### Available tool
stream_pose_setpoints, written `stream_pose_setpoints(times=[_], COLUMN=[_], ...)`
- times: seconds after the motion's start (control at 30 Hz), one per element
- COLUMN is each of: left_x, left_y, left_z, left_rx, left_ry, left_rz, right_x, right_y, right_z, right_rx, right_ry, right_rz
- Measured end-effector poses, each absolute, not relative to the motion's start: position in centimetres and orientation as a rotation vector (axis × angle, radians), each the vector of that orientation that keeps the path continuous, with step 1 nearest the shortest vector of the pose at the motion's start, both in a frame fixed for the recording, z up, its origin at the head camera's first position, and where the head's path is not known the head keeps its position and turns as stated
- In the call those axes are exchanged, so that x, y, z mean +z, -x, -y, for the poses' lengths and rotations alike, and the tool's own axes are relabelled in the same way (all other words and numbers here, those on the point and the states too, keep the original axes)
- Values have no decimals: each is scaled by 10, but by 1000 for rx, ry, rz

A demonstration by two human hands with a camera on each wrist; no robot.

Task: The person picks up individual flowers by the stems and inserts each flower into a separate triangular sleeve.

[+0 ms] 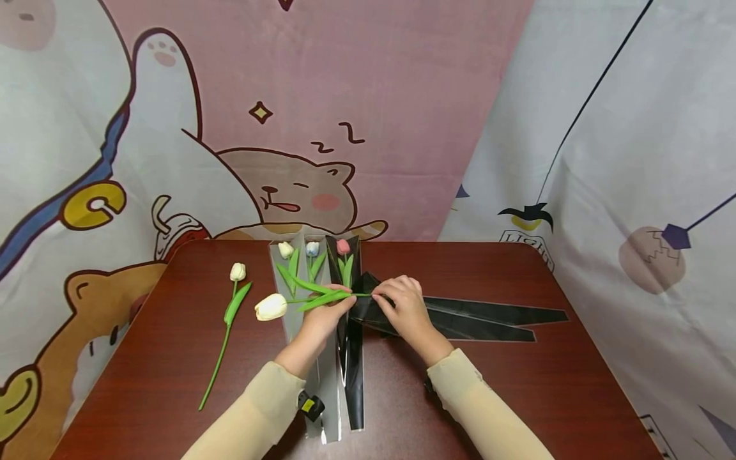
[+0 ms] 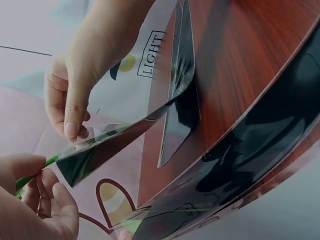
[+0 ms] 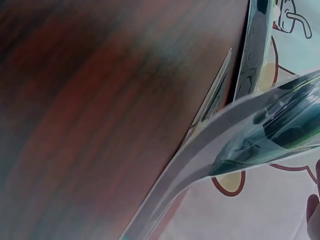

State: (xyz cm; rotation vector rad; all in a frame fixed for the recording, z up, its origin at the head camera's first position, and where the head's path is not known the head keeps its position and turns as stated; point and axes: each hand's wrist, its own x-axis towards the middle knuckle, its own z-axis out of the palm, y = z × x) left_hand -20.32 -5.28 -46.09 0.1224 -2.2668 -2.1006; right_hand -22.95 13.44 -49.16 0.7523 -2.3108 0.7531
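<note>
My left hand (image 1: 323, 317) pinches the green stem of an artificial white tulip (image 1: 271, 307), its bloom pointing left. Just right of it, my right hand (image 1: 404, 306) pinches the mouth edge of a dark clear-fronted flower sleeve (image 1: 489, 327). In the left wrist view, the stem's end (image 2: 51, 161) lies at the sleeve's opening; how far it reaches in is hard to tell. Beneath the left hand lie sleeves holding a white tulip (image 1: 285, 249), a blue tulip (image 1: 312, 248) and a pink tulip (image 1: 343, 246).
Another white tulip (image 1: 237, 272) with a long stem lies loose on the left of the brown table (image 1: 241, 377). A second dark sleeve (image 1: 517, 312) extends right beside the gripped one. A cartoon-print cloth (image 1: 402, 115) hangs behind the table.
</note>
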Motion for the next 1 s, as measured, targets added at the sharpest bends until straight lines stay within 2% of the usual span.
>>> stream_pose_setpoints(times=[0.47, 0.77, 1.0], left_x=[-467, -462, -460], left_y=[202, 207, 208], left_z=[52, 63, 69], left_rx=[-2347, -2182, -2269], left_ry=[-107, -154, -118], left_rz=[1994, 2045, 1931], right_x=[-494, -494, -493], right_y=[231, 231, 231], right_z=[-138, -141, -139], right_rx=[807, 826, 823], right_ry=[-678, -657, -664], right_rz=[2355, 2371, 2353])
